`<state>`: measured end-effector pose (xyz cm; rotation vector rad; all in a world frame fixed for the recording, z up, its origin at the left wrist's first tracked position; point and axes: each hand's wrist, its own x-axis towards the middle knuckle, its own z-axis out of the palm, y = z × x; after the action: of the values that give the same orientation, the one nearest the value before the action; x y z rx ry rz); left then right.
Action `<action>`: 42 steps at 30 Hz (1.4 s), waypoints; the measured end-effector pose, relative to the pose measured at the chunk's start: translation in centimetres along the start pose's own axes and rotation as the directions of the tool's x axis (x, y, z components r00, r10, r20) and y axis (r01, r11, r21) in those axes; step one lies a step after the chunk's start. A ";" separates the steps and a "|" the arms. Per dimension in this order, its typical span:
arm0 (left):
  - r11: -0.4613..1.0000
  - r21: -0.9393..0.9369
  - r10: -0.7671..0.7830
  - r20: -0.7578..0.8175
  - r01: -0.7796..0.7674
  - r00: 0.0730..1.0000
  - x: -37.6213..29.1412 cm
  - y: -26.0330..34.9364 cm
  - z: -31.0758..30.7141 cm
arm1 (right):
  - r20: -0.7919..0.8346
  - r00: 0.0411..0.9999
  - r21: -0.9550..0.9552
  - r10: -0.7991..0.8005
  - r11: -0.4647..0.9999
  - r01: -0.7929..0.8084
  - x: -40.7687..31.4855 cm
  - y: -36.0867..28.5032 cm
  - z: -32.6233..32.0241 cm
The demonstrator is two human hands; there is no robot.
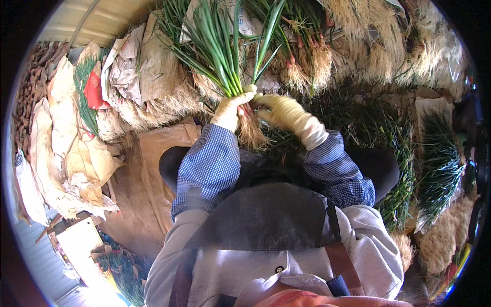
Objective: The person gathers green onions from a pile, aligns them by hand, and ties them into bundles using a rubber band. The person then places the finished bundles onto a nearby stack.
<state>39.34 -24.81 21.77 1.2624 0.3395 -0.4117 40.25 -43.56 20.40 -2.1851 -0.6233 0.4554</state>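
Note:
My left hand (230, 109), in a pale glove, is closed around a bunch of green onions (226, 57), just above its reddish stem bases. The green leaves fan upward and the stringy roots hang down towards my lap. My right hand (282, 111), gloved too and slightly blurred, is at the right side of the same bunch, fingers bent beside the stems. A separate leafy stalk (264, 42) rises between the two hands; which hand holds it I cannot tell. More green onions with reddish bases and roots (295, 69) lie just beyond my right hand.
Rooted bundles (372, 50) are heaped along the far side. Loose green leaves and trimmings (356, 115) lie at the right, with another green bundle (437, 169) beyond them. Brown sheeting (153, 184) covers ground at the left, near crumpled pale sacks (57, 161) and a red piece of material (94, 90).

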 end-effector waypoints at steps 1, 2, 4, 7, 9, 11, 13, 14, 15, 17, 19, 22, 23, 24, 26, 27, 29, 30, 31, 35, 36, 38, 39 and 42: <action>0.998 -0.045 -0.030 0.050 0.032 0.998 0.1 -0.6 -1.0 | 0.002 0.994 0.467 0.108 0.879 -0.097 0.0 1.0 -0.7; 0.938 -0.347 0.058 0.181 0.008 0.982 -0.1 -1.1 -0.3 | 0.007 0.979 0.828 0.205 0.547 -0.120 0.1 1.6 -1.5; 0.892 -0.437 0.028 0.312 0.118 0.950 -0.1 -1.3 -1.1 | 0.051 0.976 0.872 0.211 0.468 -0.147 0.7 0.5 -2.9; 0.943 -0.299 -0.100 0.160 0.144 0.982 -1.4 0.0 0.2 | 0.106 0.994 0.985 0.000 0.136 -0.105 3.0 -0.7 -0.7; 0.985 -0.146 -0.076 0.131 0.095 0.988 -1.7 0.6 0.0 | -0.006 0.991 0.933 0.136 0.358 -0.043 3.9 -0.9 0.9; 0.984 -0.088 -0.136 0.190 0.155 0.972 -1.3 1.1 -2.0 | -0.055 0.959 0.736 0.278 0.661 -0.149 4.2 -1.9 1.3; 0.988 -0.046 -0.136 0.159 0.144 0.978 -1.3 0.7 -1.9 | -0.317 0.910 0.670 0.268 0.742 0.015 4.9 -1.1 2.5; 0.974 -0.211 -0.026 0.238 0.078 0.971 -1.3 -0.1 -1.0 | -0.358 0.875 0.766 0.326 0.639 0.076 5.3 -0.7 2.8; 0.927 -0.376 0.103 0.292 0.015 0.951 -1.3 -0.7 -0.1 | -0.150 0.867 0.986 0.475 0.141 0.094 5.8 -1.5 1.1; 0.910 -0.414 0.150 0.370 0.019 0.917 -1.1 -0.7 0.7 | -0.066 0.937 0.597 0.343 0.766 -0.238 6.3 6.2 3.1; 0.959 -0.270 0.136 0.168 -0.087 0.976 -1.2 -0.3 -0.1 | 0.162 0.963 0.127 0.216 0.963 -0.237 4.3 7.2 3.0; 0.999 0.016 0.042 -0.145 -0.040 0.989 -2.0 0.1 -0.4 | 0.377 0.788 -0.337 0.487 0.865 -0.373 3.5 1.3 -0.2; 0.996 0.086 0.045 -0.183 -0.030 0.982 -1.0 -1.8 -1.8 | 0.084 0.944 -0.047 0.318 0.948 -0.315 3.3 1.1 -0.8; 0.992 0.119 0.051 -0.182 -0.030 0.982 -1.0 -2.5 -0.8 | 0.000 0.958 0.258 0.286 0.926 -0.276 3.3 0.7 -1.0; 0.959 0.282 0.044 -0.076 -0.021 0.996 -1.6 -2.2 0.5 | -0.065 0.936 0.681 0.347 0.700 -0.213 4.4 -0.8 -0.6; 0.942 0.331 0.004 -0.157 0.049 0.988 -1.3 -2.4 0.6 | -0.024 0.906 0.795 0.422 0.558 -0.239 4.8 -1.0 -0.5; 0.965 0.261 0.101 -0.237 -0.037 0.966 -0.6 -2.6 0.6 | -0.150 0.929 0.541 0.340 0.814 -0.211 6.0 -1.2 1.0; 0.995 0.095 0.054 -0.121 -0.042 0.991 -0.9 -1.7 0.6 | -0.286 0.930 0.231 0.232 0.958 -0.168 6.1 -2.1 1.4; 0.993 -0.090 0.064 -0.151 -0.078 0.986 -0.7 -1.9 1.0 | -0.376 0.923 -0.112 0.082 0.985 -0.133 6.2 -2.8 1.4; 0.997 -0.058 -0.063 -0.098 0.057 0.993 -2.0 -0.3 0.5 | -0.070 0.989 -0.045 0.133 0.990 -0.136 6.5 -4.5 -0.8; 0.990 -0.124 -0.072 -0.096 0.060 0.993 -2.5 0.1 1.1 | -0.039 0.987 0.108 0.156 0.983 -0.151 5.8 -5.4 -1.9; 0.966 -0.253 0.088 0.106 -0.059 0.990 -2.0 0.3 -0.3 | -0.166 0.959 0.745 0.230 0.666 -0.031 6.6 -5.1 -0.3; 0.931 -0.354 0.156 0.158 -0.092 0.975 -1.4 0.2 0.0 | -0.260 0.938 0.893 0.229 0.427 0.143 6.7 -4.5 0.3; 0.835 -0.549 0.204 0.354 0.027 0.913 -1.3 0.1 0.4 | 0.079 0.996 0.726 -0.035 0.687 -0.034 6.2 -0.5 0.3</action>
<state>38.23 -25.01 22.58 0.6044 0.0319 -0.4411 45.00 -39.55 19.86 -1.3958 -0.3842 0.6683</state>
